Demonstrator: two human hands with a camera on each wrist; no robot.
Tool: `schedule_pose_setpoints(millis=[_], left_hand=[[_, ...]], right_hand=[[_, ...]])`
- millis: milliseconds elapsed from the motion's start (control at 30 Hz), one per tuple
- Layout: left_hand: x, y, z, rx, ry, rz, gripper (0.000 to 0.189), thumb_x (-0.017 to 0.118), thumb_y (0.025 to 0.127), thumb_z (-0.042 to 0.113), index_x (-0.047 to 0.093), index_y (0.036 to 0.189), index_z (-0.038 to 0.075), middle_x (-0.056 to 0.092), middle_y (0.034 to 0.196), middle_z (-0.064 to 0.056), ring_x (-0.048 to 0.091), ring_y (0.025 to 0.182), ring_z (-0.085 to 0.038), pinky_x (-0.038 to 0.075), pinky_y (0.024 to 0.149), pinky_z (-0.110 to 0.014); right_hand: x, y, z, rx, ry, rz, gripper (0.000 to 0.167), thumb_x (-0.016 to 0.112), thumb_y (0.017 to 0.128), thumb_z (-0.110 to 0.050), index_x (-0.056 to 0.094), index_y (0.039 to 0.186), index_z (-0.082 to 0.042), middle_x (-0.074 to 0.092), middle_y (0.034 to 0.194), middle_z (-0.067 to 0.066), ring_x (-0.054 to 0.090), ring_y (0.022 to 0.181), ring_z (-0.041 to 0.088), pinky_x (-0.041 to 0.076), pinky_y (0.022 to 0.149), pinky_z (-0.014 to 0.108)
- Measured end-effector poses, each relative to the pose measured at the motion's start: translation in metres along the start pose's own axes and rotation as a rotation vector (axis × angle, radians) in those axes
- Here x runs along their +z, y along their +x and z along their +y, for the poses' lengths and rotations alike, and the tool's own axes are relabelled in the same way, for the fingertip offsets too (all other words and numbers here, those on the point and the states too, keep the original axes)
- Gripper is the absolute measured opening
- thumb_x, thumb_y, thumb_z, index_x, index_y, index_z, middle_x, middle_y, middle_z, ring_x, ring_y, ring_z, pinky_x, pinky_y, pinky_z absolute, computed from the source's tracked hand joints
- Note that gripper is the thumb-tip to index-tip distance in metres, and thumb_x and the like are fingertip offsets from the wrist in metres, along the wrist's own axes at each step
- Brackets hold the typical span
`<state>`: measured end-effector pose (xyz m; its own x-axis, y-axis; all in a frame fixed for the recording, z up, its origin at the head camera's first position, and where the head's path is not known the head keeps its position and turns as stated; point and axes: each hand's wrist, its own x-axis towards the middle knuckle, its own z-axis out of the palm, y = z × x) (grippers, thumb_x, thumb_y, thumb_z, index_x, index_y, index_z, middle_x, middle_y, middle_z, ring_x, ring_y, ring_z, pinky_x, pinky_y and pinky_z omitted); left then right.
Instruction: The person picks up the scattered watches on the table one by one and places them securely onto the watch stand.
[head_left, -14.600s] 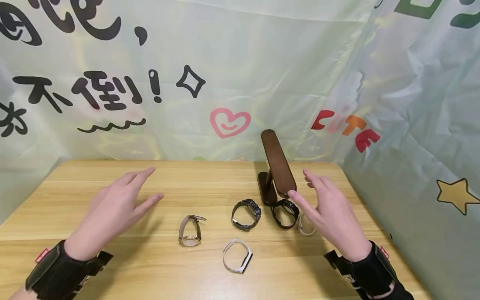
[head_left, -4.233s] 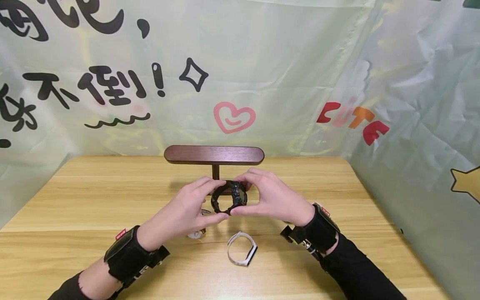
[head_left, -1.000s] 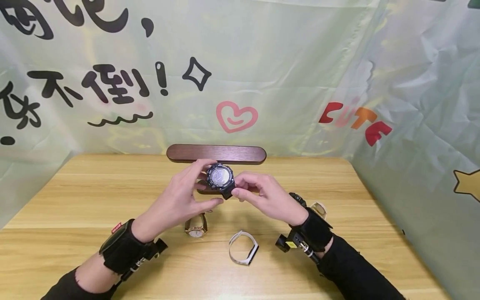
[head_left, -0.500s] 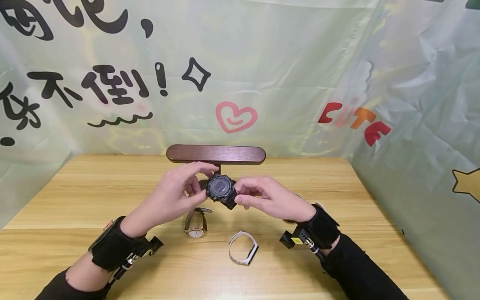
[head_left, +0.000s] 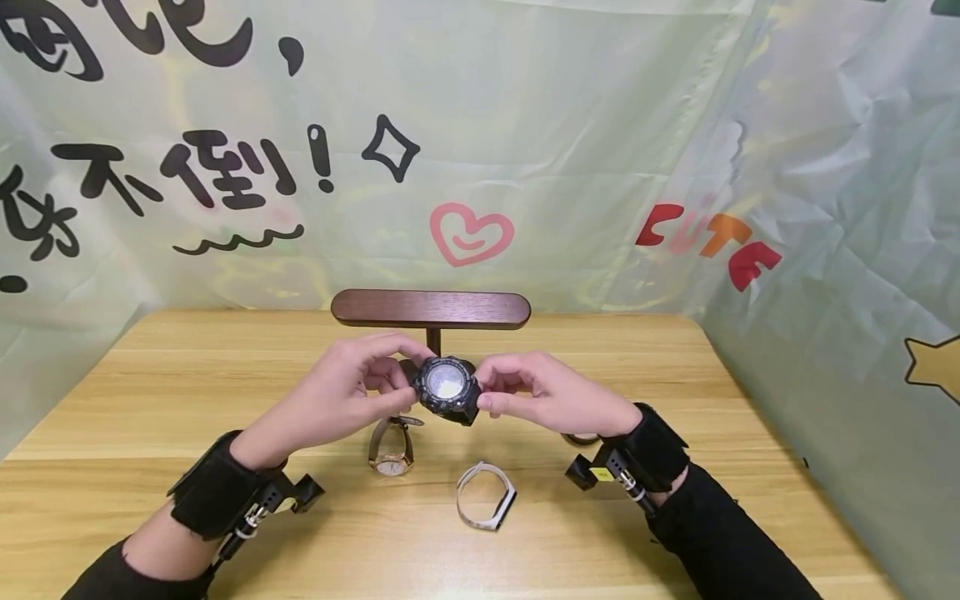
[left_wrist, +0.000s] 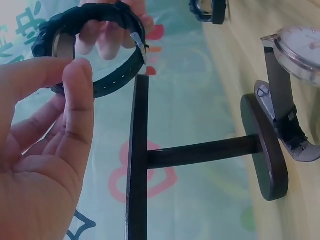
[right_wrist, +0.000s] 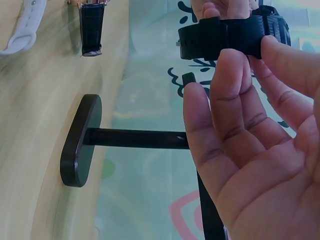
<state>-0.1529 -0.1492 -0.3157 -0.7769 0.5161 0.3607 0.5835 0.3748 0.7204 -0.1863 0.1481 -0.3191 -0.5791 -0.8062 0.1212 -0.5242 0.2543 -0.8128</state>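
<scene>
Both hands hold a black sports wristwatch (head_left: 447,387) in the air, its face toward the head camera. My left hand (head_left: 348,387) pinches one side of the case between thumb and fingers. Opposite it, my right hand (head_left: 551,396) pinches the strap near the case. In the left wrist view the watch strap (left_wrist: 120,77) forms a buckled loop. Behind the watch stands a dark brown T-shaped watch stand (head_left: 431,309), its bar bare and running left to right. The watch is below the bar's level in the head view and hides part of the post.
A gold-cased watch with a brown strap (head_left: 391,465) lies in front of the left hand. Nearer is a white fitness band (head_left: 486,497). A dark watch (head_left: 581,438) shows partly beneath the right wrist. Cloth walls (head_left: 585,167) border the wooden table (head_left: 225,350).
Long before, the hands were apart and the stand stood turned at right. It now faces front, and the black watch is lifted. Within the last second the watch has come lower, below the bar.
</scene>
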Motion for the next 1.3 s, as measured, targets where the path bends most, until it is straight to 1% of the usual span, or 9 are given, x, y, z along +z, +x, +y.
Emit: schedule_pose_setpoints(millis=[133,300,433,567,733,833,933,1100,1300], left_hand=[[-0.001,-0.001,0.002,-0.037,-0.045,-0.008,0.039,0.08,0.09,-0.004,0.072,0.125,0.011,0.077,0.089,-0.005,0.074,0.072,-0.014,0.062,0.06,-0.03],[-0.001,-0.001,0.002,-0.064,-0.069,0.029,0.036,0.083,0.089,-0.002,0.071,0.122,0.006,0.077,0.082,-0.008,0.073,0.07,-0.013,0.061,0.059,-0.028],[0.0,0.0,0.002,-0.067,-0.082,0.077,0.036,0.083,0.089,-0.003,0.071,0.121,0.006,0.076,0.08,-0.006,0.072,0.067,-0.012,0.06,0.056,-0.027],[0.002,0.0,0.003,-0.064,-0.092,0.119,0.038,0.085,0.089,-0.001,0.071,0.122,0.011,0.076,0.078,-0.003,0.072,0.065,-0.014,0.061,0.056,-0.027],[0.007,0.0,0.003,-0.039,-0.117,0.161,0.039,0.087,0.087,0.0,0.07,0.121,0.011,0.076,0.079,-0.004,0.074,0.066,-0.019,0.063,0.059,-0.028],[0.011,0.0,0.004,-0.018,-0.145,0.174,0.041,0.088,0.086,-0.001,0.068,0.119,0.009,0.075,0.092,-0.008,0.075,0.067,-0.019,0.065,0.06,-0.029],[0.015,0.001,0.006,-0.007,-0.172,0.177,0.043,0.089,0.084,-0.002,0.064,0.117,0.007,0.069,0.104,-0.011,0.075,0.069,-0.016,0.066,0.062,-0.031],[0.02,0.001,0.01,-0.005,-0.201,0.166,0.045,0.091,0.081,-0.003,0.06,0.112,0.006,0.065,0.106,-0.013,0.075,0.069,-0.016,0.066,0.062,-0.032],[0.024,0.001,0.01,-0.017,-0.219,0.144,0.046,0.091,0.08,-0.005,0.057,0.109,0.005,0.064,0.107,-0.013,0.075,0.072,-0.015,0.067,0.064,-0.033]], right_hand=[[-0.002,-0.001,-0.001,0.023,-0.012,0.043,0.011,0.068,0.107,-0.015,0.071,0.117,-0.013,0.074,0.1,-0.001,0.069,0.091,0.014,0.059,0.084,0.027],[-0.002,0.0,0.0,0.002,-0.049,0.134,0.024,0.076,0.101,-0.013,0.067,0.123,-0.013,0.074,0.104,-0.001,0.071,0.097,0.015,0.062,0.09,0.03],[0.0,0.002,0.0,-0.03,-0.063,0.195,0.033,0.084,0.095,-0.016,0.064,0.12,-0.015,0.072,0.102,-0.001,0.071,0.096,0.016,0.063,0.09,0.032],[0.005,0.004,0.002,-0.044,-0.125,0.282,0.036,0.089,0.091,-0.02,0.062,0.115,-0.015,0.071,0.098,0.0,0.07,0.09,0.013,0.063,0.086,0.029],[0.013,0.008,0.004,-0.065,-0.216,0.4,0.03,0.089,0.09,-0.016,0.065,0.107,-0.015,0.071,0.094,-0.004,0.07,0.085,0.009,0.063,0.08,0.027],[0.015,0.01,0.004,-0.099,-0.254,0.468,0.024,0.085,0.091,-0.009,0.066,0.105,-0.013,0.072,0.094,-0.004,0.071,0.084,0.008,0.064,0.08,0.027],[0.016,0.01,0.002,-0.133,-0.293,0.526,0.021,0.082,0.091,-0.005,0.067,0.104,-0.011,0.074,0.094,-0.002,0.073,0.086,0.009,0.064,0.082,0.028],[0.016,0.009,0.002,-0.152,-0.356,0.598,0.015,0.079,0.091,-0.005,0.071,0.101,-0.012,0.078,0.095,-0.002,0.076,0.087,0.011,0.065,0.083,0.03],[0.016,0.009,0.004,-0.167,-0.395,0.651,0.012,0.077,0.09,-0.004,0.075,0.098,-0.011,0.08,0.093,-0.002,0.077,0.086,0.013,0.066,0.081,0.035]])
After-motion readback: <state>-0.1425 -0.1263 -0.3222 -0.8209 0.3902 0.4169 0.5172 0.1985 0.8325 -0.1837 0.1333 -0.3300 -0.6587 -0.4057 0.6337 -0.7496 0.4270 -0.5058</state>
